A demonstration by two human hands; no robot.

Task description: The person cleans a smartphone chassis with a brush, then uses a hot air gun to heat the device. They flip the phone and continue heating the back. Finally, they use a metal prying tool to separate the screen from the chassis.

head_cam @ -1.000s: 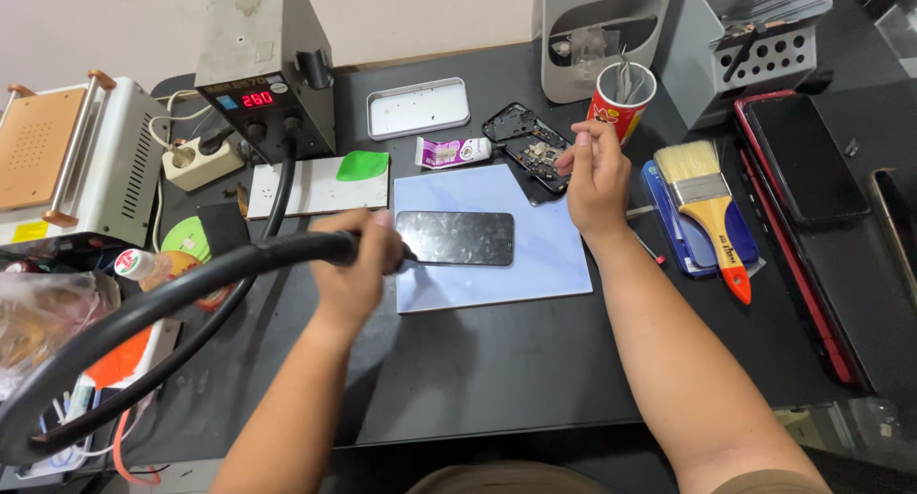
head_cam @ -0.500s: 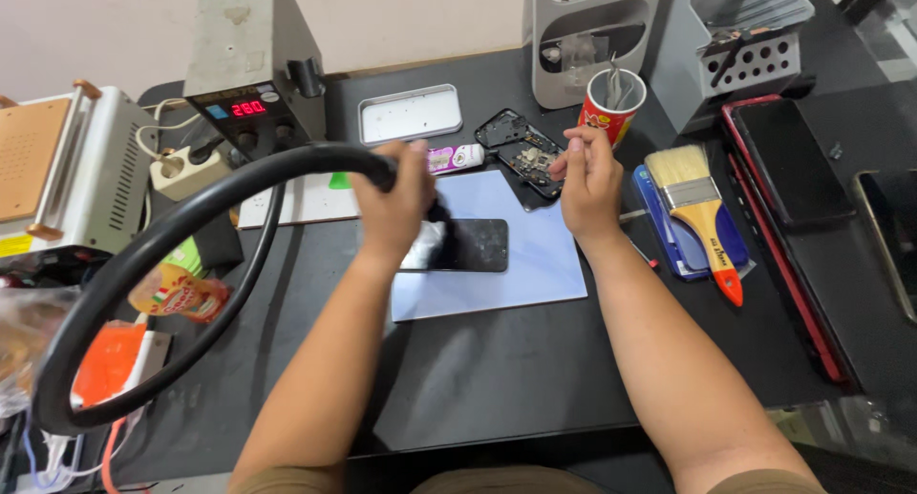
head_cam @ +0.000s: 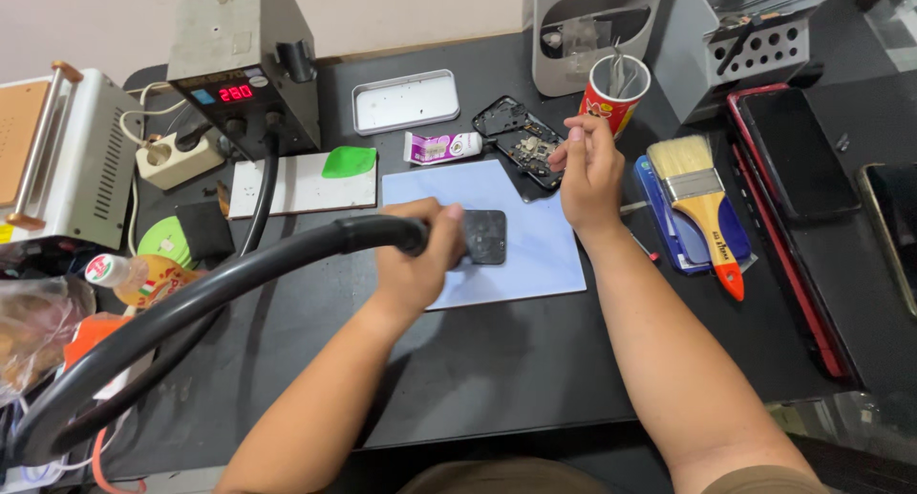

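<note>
- The dark phone (head_cam: 485, 236) lies flat on the pale blue work mat (head_cam: 535, 265), near the mat's middle, partly hidden behind the left hand.
- The left hand (head_cam: 415, 265) is clenched around the handle of the hot-air wand (head_cam: 382, 234), whose thick black hose (head_cam: 172, 322) loops back across the bench to the grey heat station (head_cam: 244, 64) with its red lit display.
- The nozzle tip is hidden by the fingers, so how close it sits to the phone cannot be told; judged from the grip, it points at the phone's left edge.
- To do this well, I would keep the wand moving along the edge instead of dwelling on one spot, and let the hose hang slack so it does not drag the hand.
- The right hand (head_cam: 587, 169) is loosely curled with fingertips pinched near the opened phone frame (head_cam: 521, 140) at the mat's far corner; whether it holds a small part cannot be told.
- It should stay clear of the hot air.
- A red cup of tools (head_cam: 611, 97) stands just beyond that hand, a paintbrush (head_cam: 702, 193) lies to its right, and a small tube (head_cam: 439, 148) and a green pick (head_cam: 349, 161) lie behind the mat.
</note>
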